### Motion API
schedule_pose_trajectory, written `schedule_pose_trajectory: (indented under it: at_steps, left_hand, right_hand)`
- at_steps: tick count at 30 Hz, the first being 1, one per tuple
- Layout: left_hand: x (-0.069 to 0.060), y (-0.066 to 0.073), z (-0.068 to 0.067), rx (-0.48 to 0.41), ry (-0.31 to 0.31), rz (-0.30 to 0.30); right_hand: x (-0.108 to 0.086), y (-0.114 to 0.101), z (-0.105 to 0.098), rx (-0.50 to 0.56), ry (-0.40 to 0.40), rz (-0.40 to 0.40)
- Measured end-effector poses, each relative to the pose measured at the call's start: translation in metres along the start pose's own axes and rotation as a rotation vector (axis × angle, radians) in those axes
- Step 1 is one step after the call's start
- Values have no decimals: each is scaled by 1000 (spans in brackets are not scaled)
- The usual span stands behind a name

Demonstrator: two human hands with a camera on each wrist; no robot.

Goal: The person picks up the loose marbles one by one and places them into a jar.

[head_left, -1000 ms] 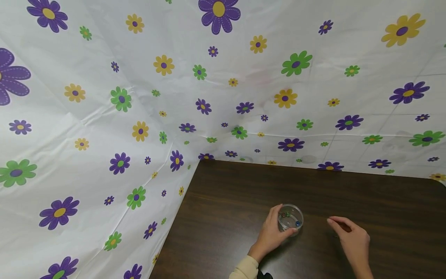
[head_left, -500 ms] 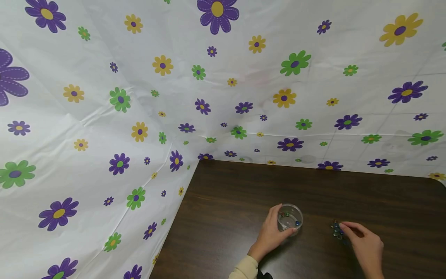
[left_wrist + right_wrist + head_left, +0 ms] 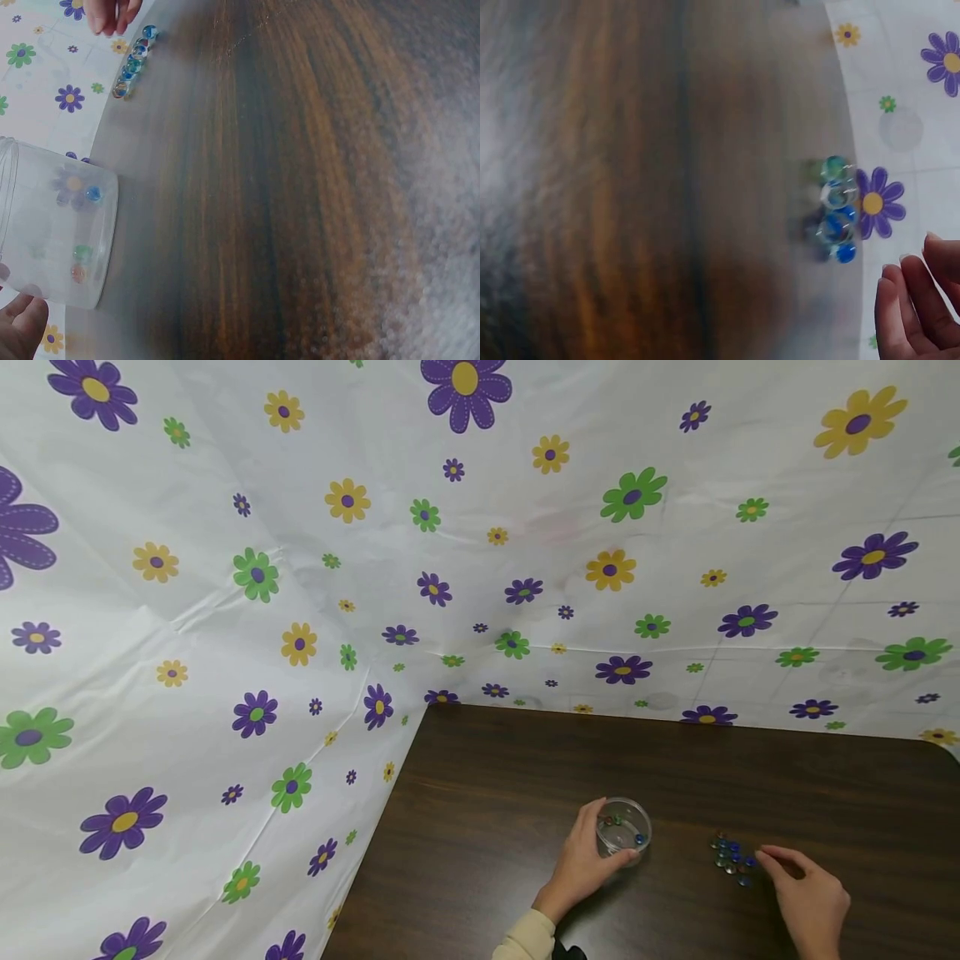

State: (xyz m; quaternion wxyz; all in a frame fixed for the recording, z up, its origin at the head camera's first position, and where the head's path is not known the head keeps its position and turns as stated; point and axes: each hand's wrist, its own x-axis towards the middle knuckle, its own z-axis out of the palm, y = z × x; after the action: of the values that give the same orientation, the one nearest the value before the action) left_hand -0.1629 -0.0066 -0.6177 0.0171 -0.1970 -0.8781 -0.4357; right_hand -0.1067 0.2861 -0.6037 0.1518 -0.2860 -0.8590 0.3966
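My left hand (image 3: 579,867) grips a clear plastic jar (image 3: 625,850) standing on the table, thumb at the near side and fingers round the left. Three marbles lie at the bottom: a blue one (image 3: 92,194), a green one (image 3: 82,253) and a reddish one (image 3: 79,274). To the right, a loose cluster of several glass marbles (image 3: 724,859) rests on the wood. Just right of that cluster is my right hand (image 3: 812,897), thumb and forefinger bent toward each other. In the right wrist view its fingers (image 3: 919,315) are relaxed, with no marble seen between them.
The dark wood-grain table (image 3: 525,768) runs back to a white sheet (image 3: 315,610) printed with purple, yellow and green flowers. This sheet hangs behind the table and along its left side. A black object (image 3: 568,952) shows by my left wrist.
My right hand has moved right and toward me, away from the jar side of the marbles, uncovering the cluster it hid. The left hand and jar have stayed in place.
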Motion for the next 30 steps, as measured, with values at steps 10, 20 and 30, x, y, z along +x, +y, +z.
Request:
schedule_pose_trajectory:
  at_steps: [10,20,30]
  left_hand:
    - [0,1,-1,-3,-4,-15]
    - [0,0,1,2,7,-21]
    - [0,-2,1,6,1,-26]
  right_hand:
    - [3,11,9,-44,-104,21]
    - [6,12,14,-45,-117,45]
    - [11,15,15,-94,-155,-16]
